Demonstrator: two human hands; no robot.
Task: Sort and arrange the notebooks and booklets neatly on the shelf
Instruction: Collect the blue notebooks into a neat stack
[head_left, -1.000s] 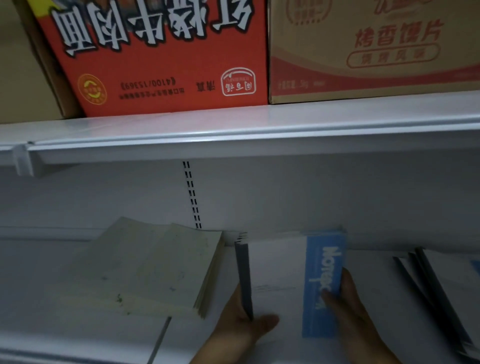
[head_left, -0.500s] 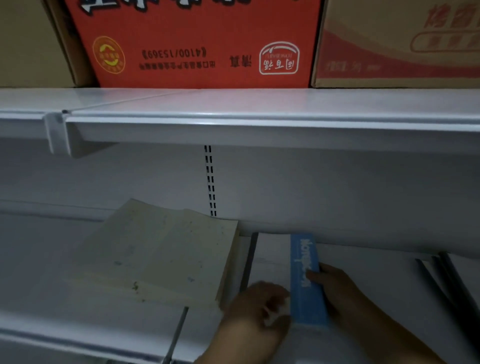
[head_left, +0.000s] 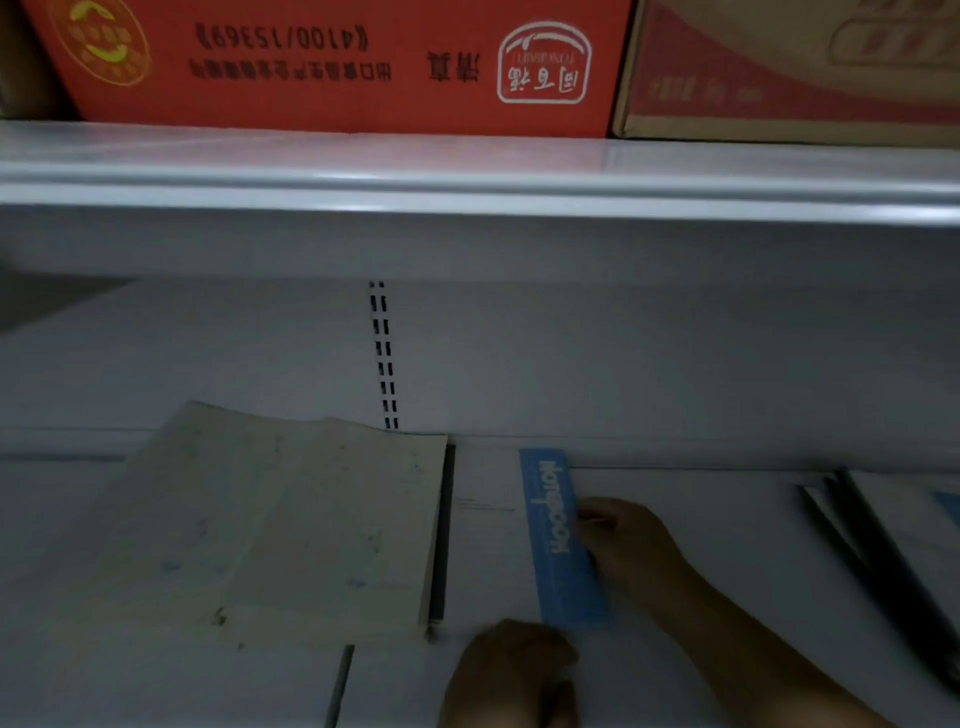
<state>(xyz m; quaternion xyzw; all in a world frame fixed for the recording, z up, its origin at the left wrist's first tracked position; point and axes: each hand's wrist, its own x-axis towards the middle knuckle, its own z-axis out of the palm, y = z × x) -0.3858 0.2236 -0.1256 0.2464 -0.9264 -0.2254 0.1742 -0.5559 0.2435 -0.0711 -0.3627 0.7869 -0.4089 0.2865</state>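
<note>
Nearest the camera, the left hand (head_left: 511, 670) is parked at the front edge of the white notebook (head_left: 488, 545), knuckles up; whether it's actually gripping anything can't be told, it looks more like the near edge is just being nudged or steadied. Just beyond it and to its right, the right hand (head_left: 626, 545) is laid flat against the notebook's blue title strip (head_left: 563, 540), fingers pressed down rather than closed around anything, probably so the stack gets squared and slid back without fanning out. The notebook is lying flat on the shelf (head_left: 727, 649), its dark spine butted right up against the beige booklets (head_left: 291, 525) to the left of both hands, which seems to be the whole point: piles kept side by side. Off to the right of the right hand, more dark-edged notebooks (head_left: 872, 551) are left splayed, not yet tidied. Further back there's the slotted upright (head_left: 383, 358), and above, the upper shelf (head_left: 467, 182) with a red carton (head_left: 337, 62).
</note>
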